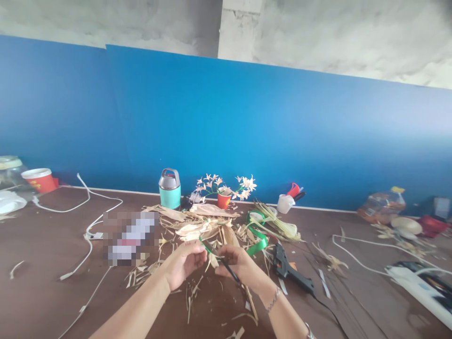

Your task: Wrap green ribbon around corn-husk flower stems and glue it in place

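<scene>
Above the near middle of the table, my left hand (187, 263) is closed in a pinch on a thin green stem (202, 241). A small pale husk flower (213, 260) hangs between my two hands. My right hand (242, 267) is closed round a slim black tool (229, 270), whose exact kind I cannot make out; its tip points toward the left fingers. Dried corn husks (194, 229) lie heaped just beyond both hands. A roll of green ribbon (259, 246) trails loose beside the right hand, and a black glue gun (291, 272) lies farther right.
Husk flowers stand in a red paper cup (223, 201) at the back, next to a turquoise flask (170, 190). A white cup (285, 203) holds tools. White cables run along the left; a white power strip (420, 294) lies at right. A blue partition (226, 127) closes the back.
</scene>
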Tool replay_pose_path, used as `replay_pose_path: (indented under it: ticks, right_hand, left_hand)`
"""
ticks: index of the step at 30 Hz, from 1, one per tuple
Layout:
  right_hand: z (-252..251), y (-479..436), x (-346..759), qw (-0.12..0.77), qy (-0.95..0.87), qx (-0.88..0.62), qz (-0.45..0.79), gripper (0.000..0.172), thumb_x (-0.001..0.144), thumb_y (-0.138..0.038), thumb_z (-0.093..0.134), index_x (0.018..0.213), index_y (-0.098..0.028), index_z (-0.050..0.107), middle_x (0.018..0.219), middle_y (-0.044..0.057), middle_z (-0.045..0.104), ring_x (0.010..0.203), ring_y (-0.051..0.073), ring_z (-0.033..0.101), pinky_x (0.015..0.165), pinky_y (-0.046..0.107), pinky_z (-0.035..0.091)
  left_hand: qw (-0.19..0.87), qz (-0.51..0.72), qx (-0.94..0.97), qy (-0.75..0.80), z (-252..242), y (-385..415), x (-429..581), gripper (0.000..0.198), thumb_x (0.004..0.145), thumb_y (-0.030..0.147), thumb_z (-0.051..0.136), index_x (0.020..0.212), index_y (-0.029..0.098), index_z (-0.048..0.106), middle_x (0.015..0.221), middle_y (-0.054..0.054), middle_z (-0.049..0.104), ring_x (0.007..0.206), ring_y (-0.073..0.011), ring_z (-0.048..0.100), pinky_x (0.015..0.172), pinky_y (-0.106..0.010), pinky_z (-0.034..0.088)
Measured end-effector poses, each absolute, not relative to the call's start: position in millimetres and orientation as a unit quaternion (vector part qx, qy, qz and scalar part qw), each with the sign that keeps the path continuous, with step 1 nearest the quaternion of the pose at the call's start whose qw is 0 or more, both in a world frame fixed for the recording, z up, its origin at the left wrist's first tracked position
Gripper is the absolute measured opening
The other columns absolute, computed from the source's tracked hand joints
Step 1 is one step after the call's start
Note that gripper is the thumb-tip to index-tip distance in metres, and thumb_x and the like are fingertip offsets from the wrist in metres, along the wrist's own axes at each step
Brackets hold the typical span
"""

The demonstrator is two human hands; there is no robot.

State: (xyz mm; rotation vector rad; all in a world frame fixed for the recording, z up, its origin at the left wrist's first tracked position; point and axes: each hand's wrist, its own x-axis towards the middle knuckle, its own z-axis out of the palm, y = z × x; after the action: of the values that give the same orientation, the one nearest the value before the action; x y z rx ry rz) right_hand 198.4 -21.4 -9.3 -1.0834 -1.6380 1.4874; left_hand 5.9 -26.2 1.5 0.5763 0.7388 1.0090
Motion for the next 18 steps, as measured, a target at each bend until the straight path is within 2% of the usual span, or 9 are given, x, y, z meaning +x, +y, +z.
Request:
replay_pose_path:
  ticks: [3, 7, 13, 18]
  right_hand:
    - [-9, -20, 202, 0.318, -0.629, -0.454, 0.545, 0.042, 0.057, -0.039, 0.077, 0.089, -0.018, 0.059, 0.062, -0.004, 0.042, 0.050, 0.010, 0.039, 0.046, 0.023, 0.030]
    - [-11, -23, 203, 0.271, -0.692, -0.494, 0.451, 0.034, 0.059, -0.033, 0.076, 0.086, -0.019, 0.060, 0.057, -0.005, 0.041, 0.049, 0.010, 0.036, 0.044, 0.023, 0.026]
    - [-3, -33, 198, 0.180, -0.757, -0.552, 0.299, 0.034, 0.056, -0.030, 0.075, 0.086, -0.022, 0.062, 0.058, -0.004, 0.051, 0.053, 0.013, 0.045, 0.048, 0.023, 0.029]
    - [-7, -34, 193, 0.152, -0.773, -0.563, 0.251, 0.027, 0.057, -0.033, 0.071, 0.081, -0.023, 0.063, 0.067, 0.000, 0.061, 0.061, 0.015, 0.053, 0.053, 0.023, 0.033]
  left_hand:
    - [0.765, 0.514, 0.231, 0.313, 6, -23, 2, 0.013, 0.066, 0.008, 0.065, 0.061, 0.016, 0.057, 0.069, -0.002, 0.067, 0.057, -0.0095, 0.059, 0.057, -0.020, 0.047]
    - [0.743, 0.573, 0.196, 0.285, 15, -20, -6, 0.011, 0.068, 0.005, 0.061, 0.064, 0.016, 0.058, 0.064, -0.002, 0.065, 0.054, -0.0109, 0.058, 0.053, -0.023, 0.049]
    - [0.717, 0.600, 0.162, 0.314, 18, -13, -14, 0.016, 0.070, 0.001, 0.058, 0.080, 0.011, 0.066, 0.062, -0.003, 0.063, 0.054, -0.0104, 0.057, 0.052, -0.021, 0.049]
    - [0.640, 0.633, 0.224, 0.374, 18, -9, -17, 0.010, 0.064, 0.009, 0.070, 0.072, 0.012, 0.066, 0.068, -0.001, 0.064, 0.057, -0.0079, 0.057, 0.051, -0.016, 0.045]
